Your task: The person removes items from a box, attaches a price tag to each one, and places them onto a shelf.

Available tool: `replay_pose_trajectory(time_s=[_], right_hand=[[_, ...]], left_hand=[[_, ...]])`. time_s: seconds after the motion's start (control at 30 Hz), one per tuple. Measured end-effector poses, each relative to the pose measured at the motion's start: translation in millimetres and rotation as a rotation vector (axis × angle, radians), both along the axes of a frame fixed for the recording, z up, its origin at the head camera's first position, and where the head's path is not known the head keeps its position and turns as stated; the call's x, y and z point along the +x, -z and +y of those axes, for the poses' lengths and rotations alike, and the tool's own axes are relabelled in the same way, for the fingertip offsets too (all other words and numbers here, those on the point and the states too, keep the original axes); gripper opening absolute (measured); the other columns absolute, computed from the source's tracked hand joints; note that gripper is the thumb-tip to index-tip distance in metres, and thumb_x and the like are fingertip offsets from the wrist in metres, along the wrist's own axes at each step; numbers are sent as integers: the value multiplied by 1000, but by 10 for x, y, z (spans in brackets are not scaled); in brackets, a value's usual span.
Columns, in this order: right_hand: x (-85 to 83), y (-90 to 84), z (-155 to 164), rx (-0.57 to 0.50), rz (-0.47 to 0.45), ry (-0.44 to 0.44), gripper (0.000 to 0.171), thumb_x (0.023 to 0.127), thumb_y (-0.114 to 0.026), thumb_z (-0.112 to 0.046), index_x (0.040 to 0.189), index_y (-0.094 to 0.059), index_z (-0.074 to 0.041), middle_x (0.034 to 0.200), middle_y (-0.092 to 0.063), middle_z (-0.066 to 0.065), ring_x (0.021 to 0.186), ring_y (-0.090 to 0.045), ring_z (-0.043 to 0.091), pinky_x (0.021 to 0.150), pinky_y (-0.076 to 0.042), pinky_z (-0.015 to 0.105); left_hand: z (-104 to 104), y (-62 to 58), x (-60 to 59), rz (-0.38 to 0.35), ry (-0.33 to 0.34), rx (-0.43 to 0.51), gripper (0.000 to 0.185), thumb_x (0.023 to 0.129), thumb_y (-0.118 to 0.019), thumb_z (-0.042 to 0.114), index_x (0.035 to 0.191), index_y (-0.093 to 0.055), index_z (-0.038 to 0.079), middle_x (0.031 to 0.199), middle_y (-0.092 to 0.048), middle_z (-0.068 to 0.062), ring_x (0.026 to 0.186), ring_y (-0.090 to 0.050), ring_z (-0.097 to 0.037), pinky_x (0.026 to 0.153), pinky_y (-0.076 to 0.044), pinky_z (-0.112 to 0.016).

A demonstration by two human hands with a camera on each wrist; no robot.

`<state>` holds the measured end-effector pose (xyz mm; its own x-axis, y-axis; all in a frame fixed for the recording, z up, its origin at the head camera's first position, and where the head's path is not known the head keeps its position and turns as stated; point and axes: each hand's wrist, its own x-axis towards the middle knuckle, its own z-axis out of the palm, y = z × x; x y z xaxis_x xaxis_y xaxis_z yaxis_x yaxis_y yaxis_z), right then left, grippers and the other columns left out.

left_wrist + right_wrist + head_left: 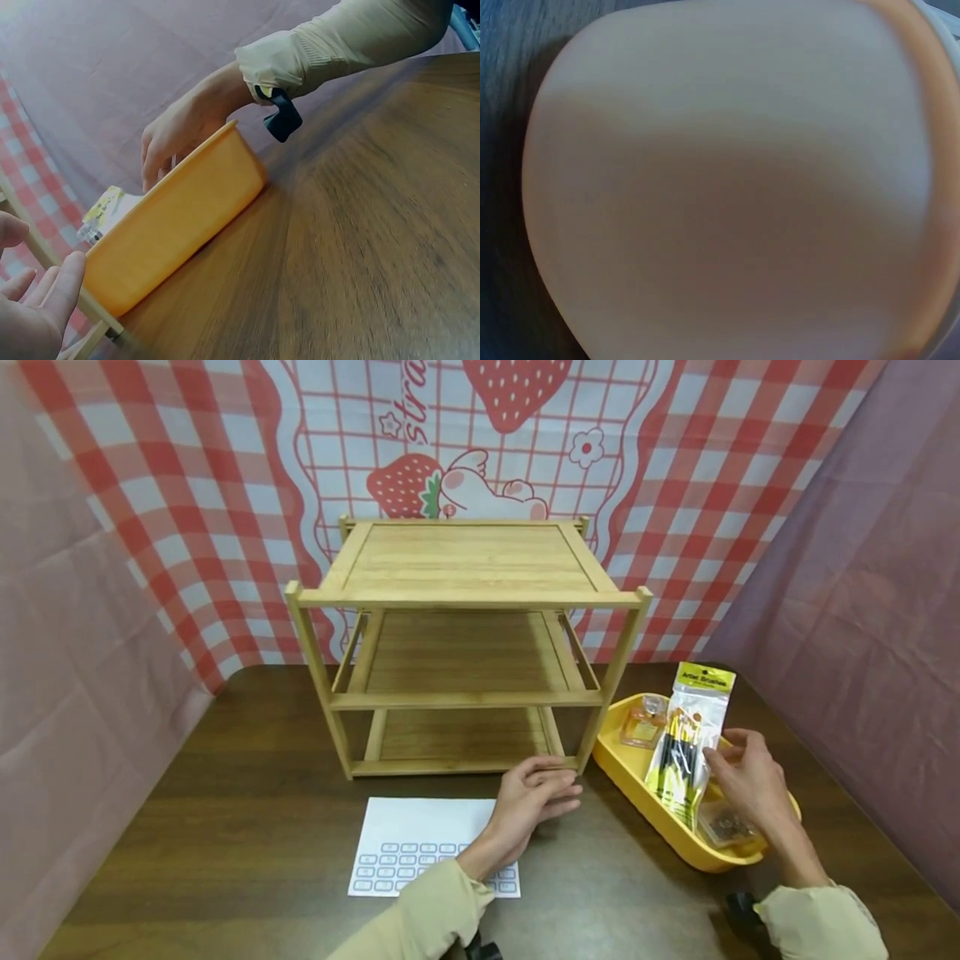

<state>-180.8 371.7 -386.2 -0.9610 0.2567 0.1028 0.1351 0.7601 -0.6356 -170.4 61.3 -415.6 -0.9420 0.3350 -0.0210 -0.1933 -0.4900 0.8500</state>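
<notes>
My right hand (pixel 753 777) reaches over the right side of a yellow tray (pixel 641 789), its thumb right at the edge of a clear packet of artist brushes (pixel 678 756). The packet lies slanted in the tray, its yellow header above the far rim. Beside it are a small glass perfume bottle (pixel 642 727) and a clear case (pixel 723 824), partly hidden by the packet and hand. My left hand (pixel 528 802), fingers loosely extended, holds nothing near the front right foot of a wooden shelf rack (pixel 468 700). The tray wall (pixel 727 187) fills the right wrist view, blurred.
A white sheet of blue-framed labels (pixel 420 827) lies before the rack, partly under my left forearm. The three-tier rack stands close to the checkered strawberry cloth (pixel 210 510). A pink cloth (pixel 832 527) hangs along the right side of the table (pixel 210 827).
</notes>
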Motion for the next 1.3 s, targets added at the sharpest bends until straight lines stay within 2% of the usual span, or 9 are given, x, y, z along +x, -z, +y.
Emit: replay_pose_trajectory(time_s=[0.17, 0.3, 0.47, 0.67, 0.87, 1.03, 1.13, 1.3], right_hand=[[-14, -25, 26, -50, -85, -15, 68, 107, -53, -27, 145, -25, 21, 125, -52, 47, 92, -70, 43, 69, -58, 39], [-19, -26, 39, -103, -92, -43, 66, 107, -54, -25, 142, -26, 23, 125, -53, 48, 82, -74, 33, 62, -58, 29], [-26, -16, 51, -165, -84, -50, 66, 108, -53, -25, 142, -26, 25, 128, -51, 50, 80, -74, 29, 63, -60, 29], [-41, 6, 48, -157, -93, -45, 67, 107, -56, -25, 140, -30, 28, 127, -52, 48, 79, -74, 26, 64, -60, 29], [-64, 6, 65, -176, -190, -65, 75, 108, -52, -33, 145, -28, 27, 134, -50, 45, 87, -72, 24, 66, -58, 27], [-90, 34, 65, -225, -227, -88, 72, 108, -52, -33, 143, -32, 27, 133, -51, 42, 88, -69, 18, 68, -59, 28], [-103, 42, 62, -253, -236, -87, 71, 108, -52, -33, 144, -32, 25, 130, -53, 40, 85, -67, 14, 68, -59, 29], [-134, 34, 53, -296, -234, -91, 71, 108, -53, -30, 144, -27, 26, 124, -55, 37, 81, -67, 14, 67, -60, 31]], left_hand=[[87, 15, 11, -15, 7, 10, 36, 99, -62, -4, 133, -53, -13, 110, -71, -18, 94, -71, -21, 88, -60, -36], [146, 28, 21, -28, 16, 6, 37, 99, -62, -4, 134, -53, -12, 113, -71, -21, 97, -71, -24, 87, -60, -35], [219, 50, 10, -32, 17, 11, 37, 99, -63, -3, 134, -53, -12, 119, -68, -27, 101, -71, -28, 89, -59, -37], [321, 84, -9, -51, 7, 26, 36, 98, -63, -4, 132, -55, -12, 116, -69, -27, 95, -72, -24, 88, -60, -37], [399, 90, -25, -79, 2, 42, 35, 98, -63, -3, 130, -55, -14, 119, -66, -32, 90, -71, -20, 88, -60, -37], [430, 92, -43, -103, -11, 41, 35, 98, -64, -3, 130, -56, -14, 116, -68, -30, 91, -71, -22, 87, -60, -37], [453, 90, -55, -109, -12, 33, 35, 98, -63, -3, 130, -56, -14, 117, -68, -30, 94, -71, -25, 88, -60, -37], [506, 88, -72, -121, -31, 26, 33, 98, -62, -4, 130, -58, -15, 117, -68, -31, 105, -70, -40, 87, -60, -37]])
